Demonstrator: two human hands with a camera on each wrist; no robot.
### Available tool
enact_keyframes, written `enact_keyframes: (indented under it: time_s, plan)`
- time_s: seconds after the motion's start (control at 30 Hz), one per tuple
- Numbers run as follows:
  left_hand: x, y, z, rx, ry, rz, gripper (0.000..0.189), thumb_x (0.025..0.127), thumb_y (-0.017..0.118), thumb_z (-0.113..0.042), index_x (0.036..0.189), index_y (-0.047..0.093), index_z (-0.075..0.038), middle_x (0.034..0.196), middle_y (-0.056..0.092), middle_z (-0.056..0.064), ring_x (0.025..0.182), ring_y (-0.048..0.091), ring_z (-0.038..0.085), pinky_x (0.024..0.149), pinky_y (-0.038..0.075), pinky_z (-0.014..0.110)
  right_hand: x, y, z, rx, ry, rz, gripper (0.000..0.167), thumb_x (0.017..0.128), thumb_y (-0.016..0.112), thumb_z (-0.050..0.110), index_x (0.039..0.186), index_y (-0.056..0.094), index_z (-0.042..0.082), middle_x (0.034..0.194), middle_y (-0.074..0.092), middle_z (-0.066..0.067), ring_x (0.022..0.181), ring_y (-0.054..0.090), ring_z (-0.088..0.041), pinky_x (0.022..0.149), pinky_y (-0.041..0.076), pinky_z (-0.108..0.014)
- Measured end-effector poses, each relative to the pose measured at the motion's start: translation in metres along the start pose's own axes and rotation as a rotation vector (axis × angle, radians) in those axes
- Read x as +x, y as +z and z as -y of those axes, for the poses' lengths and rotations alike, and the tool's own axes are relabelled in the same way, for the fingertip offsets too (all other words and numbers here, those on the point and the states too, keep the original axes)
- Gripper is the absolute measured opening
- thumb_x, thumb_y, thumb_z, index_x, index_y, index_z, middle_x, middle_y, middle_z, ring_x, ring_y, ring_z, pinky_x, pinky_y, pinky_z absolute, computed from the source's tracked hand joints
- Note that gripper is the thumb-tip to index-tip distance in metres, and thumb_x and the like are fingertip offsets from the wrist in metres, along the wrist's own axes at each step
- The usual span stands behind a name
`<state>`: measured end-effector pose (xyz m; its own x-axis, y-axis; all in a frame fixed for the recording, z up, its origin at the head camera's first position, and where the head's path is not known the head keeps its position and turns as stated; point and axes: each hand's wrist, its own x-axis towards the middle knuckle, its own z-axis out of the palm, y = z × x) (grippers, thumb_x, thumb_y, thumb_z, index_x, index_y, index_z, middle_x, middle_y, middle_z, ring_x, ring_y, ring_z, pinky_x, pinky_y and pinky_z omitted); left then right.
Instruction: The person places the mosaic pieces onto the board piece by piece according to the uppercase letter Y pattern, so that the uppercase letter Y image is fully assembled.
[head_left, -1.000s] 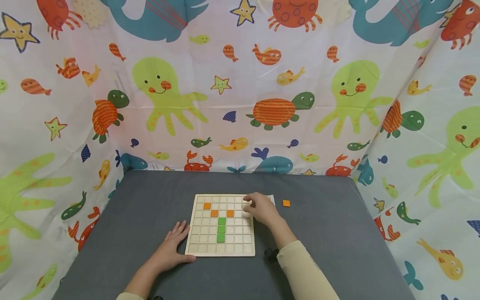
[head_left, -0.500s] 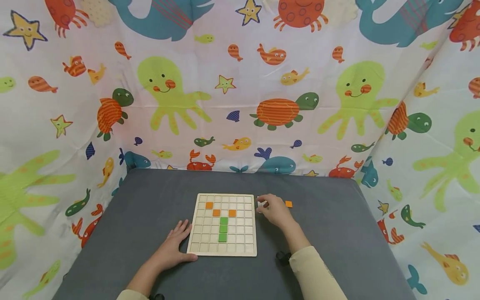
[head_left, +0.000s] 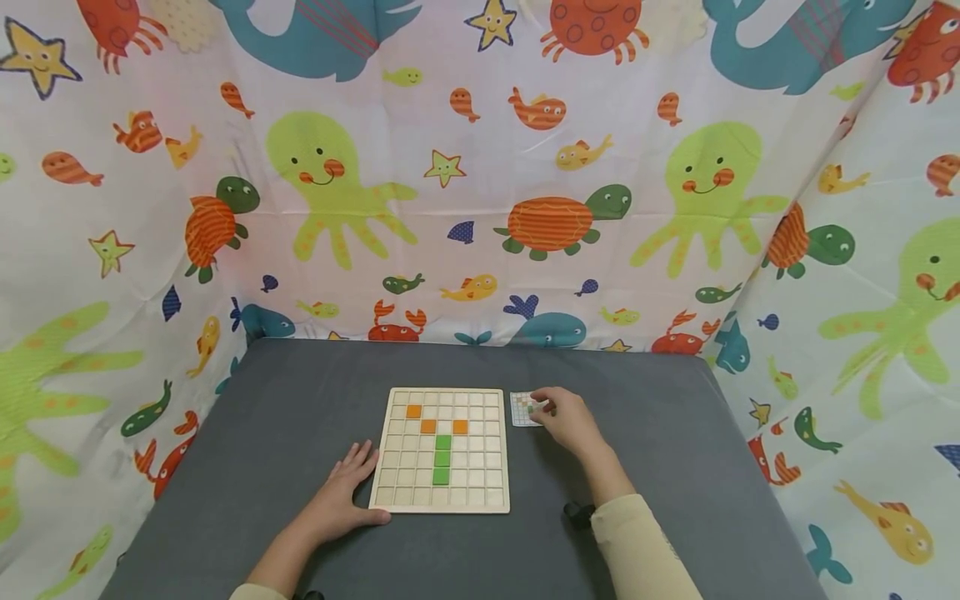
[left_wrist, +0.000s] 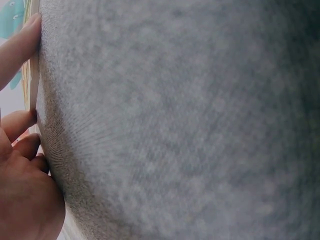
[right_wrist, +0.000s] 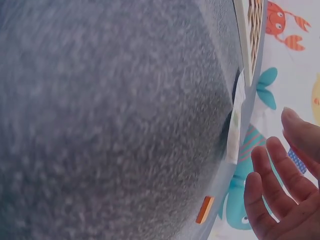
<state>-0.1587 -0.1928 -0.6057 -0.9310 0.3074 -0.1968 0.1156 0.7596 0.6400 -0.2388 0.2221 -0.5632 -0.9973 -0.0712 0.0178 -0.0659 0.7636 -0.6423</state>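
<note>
A pale wooden grid board [head_left: 480, 506] lies on the table with several square tiles in its cells: orange tiles [head_left: 414, 412] toward the top and green tiles [head_left: 442, 458] stacked in a column below. My left hand [head_left: 339, 493] rests at the board's lower left corner, thumb at the near edge, fingers spread along the left side. To the board's right, my right hand [head_left: 570, 421] hovers over a small printed grid card [head_left: 520, 415], hiding part of it. In the right wrist view its fingers are loosely bent with nothing between them. One loose orange tile [right_wrist: 205, 210] lies beyond the card.
The grey table [head_left: 322, 375] is enclosed by a white curtain [head_left: 465, 317] printed with sea animals. A small black object [head_left: 578, 515] shows under the right wrist.
My right hand has moved right, from the board's upper right corner to above the card, now covering the loose orange tile in the head view. The left hand stays put.
</note>
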Motion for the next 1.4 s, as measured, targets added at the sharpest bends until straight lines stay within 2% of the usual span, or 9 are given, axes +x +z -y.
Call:
enact_keyframes:
  time_s: [0.27, 0.63, 0.97, 1.23, 1.4]
  plan:
    - [-0.001, 0.002, 0.001, 0.003, -0.006, -0.003, 0.12, 0.066, 0.087, -0.058, 0.158, 0.032, -0.006, 0.168, 0.017, 0.017, 0.156, 0.005, 0.04, 0.122, 0.008, 0.064, 0.002, -0.006, -0.014, -0.019, 0.008, 0.003, 0.039, 0.088, 0.079, 0.014, 0.125, 0.071, 0.009, 0.116, 0.07, -0.012, 0.098, 0.068, -0.027, 0.078, 0.057, -0.042]
    - [-0.001, 0.0, -0.002, -0.004, -0.017, -0.004, 0.119, 0.066, 0.088, -0.057, 0.158, 0.032, -0.006, 0.168, 0.018, 0.017, 0.156, 0.005, 0.039, 0.123, 0.007, 0.063, 0.002, -0.018, -0.037, -0.018, 0.058, -0.001, 0.041, 0.087, 0.08, 0.013, 0.126, 0.07, 0.009, 0.12, 0.07, -0.014, 0.104, 0.069, -0.03, 0.087, 0.058, -0.048]
    - [0.0, 0.003, 0.001, -0.005, -0.006, 0.001, 0.118, 0.067, 0.087, -0.058, 0.158, 0.032, -0.006, 0.168, 0.017, 0.016, 0.157, 0.005, 0.039, 0.123, 0.008, 0.064, -0.002, -0.024, -0.056, -0.046, 0.065, -0.016, 0.04, 0.086, 0.081, 0.012, 0.124, 0.07, 0.007, 0.121, 0.069, -0.015, 0.106, 0.067, -0.031, 0.091, 0.054, -0.051]
    - [0.0, 0.002, 0.002, -0.004, -0.005, -0.007, 0.119, 0.067, 0.088, -0.058, 0.158, 0.032, -0.007, 0.168, 0.017, 0.016, 0.157, 0.005, 0.039, 0.123, 0.008, 0.063, 0.001, -0.024, -0.065, -0.057, 0.081, -0.036, 0.038, 0.085, 0.082, 0.011, 0.121, 0.072, 0.006, 0.132, 0.06, -0.019, 0.111, 0.063, -0.035, 0.095, 0.052, -0.052]
    - [0.001, 0.002, 0.001, 0.003, -0.012, -0.006, 0.118, 0.067, 0.087, -0.059, 0.158, 0.032, -0.008, 0.168, 0.018, 0.015, 0.157, 0.005, 0.038, 0.123, 0.008, 0.063, 0.004, -0.021, -0.07, -0.047, 0.116, -0.023, 0.039, 0.086, 0.08, 0.009, 0.123, 0.07, 0.006, 0.126, 0.064, -0.018, 0.108, 0.064, -0.033, 0.093, 0.052, -0.051]
